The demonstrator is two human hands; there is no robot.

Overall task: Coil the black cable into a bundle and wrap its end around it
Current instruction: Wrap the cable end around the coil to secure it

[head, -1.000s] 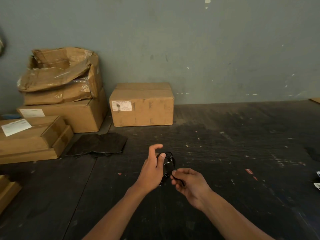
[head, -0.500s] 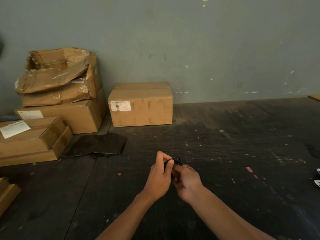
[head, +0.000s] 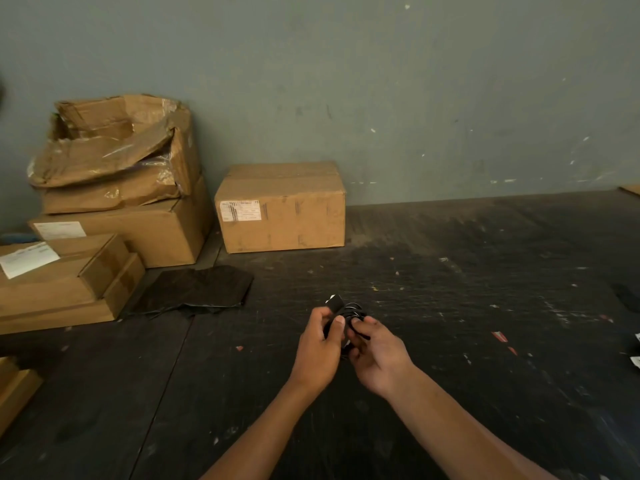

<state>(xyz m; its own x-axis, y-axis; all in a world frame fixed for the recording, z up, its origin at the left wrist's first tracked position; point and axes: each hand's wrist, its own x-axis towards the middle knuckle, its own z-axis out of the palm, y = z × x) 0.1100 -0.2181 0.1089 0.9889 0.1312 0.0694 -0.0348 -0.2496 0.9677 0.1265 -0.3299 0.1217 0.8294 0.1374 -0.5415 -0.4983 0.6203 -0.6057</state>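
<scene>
Head cam view, only one here: both hands are up over the middle of the dark, scuffed wooden worktop (head: 450, 306), and the coiled black cable bundle (head: 349, 315) sits squeezed between them, held off the surface. The left hand (head: 320, 344) is wrapped round the left side of the coil with the thumb pressed on the front of it. The right hand (head: 379, 355) pinches the loops from the right, fingertips (head: 360, 323) touching the strands. A small dark plug end with a pale tip (head: 334, 301) pokes up just above the left hand's knuckles.

Along the far edge of the worktop, against the grey-green wall, there's a closed brown cardboard box with a white label (head: 282, 209). At the far left corner a crumpled open carton sits stacked on more cardboard boxes (head: 114, 188). A flat black plastic sheet (head: 194, 289) lies just in front of that stack, well apart from the hands.
</scene>
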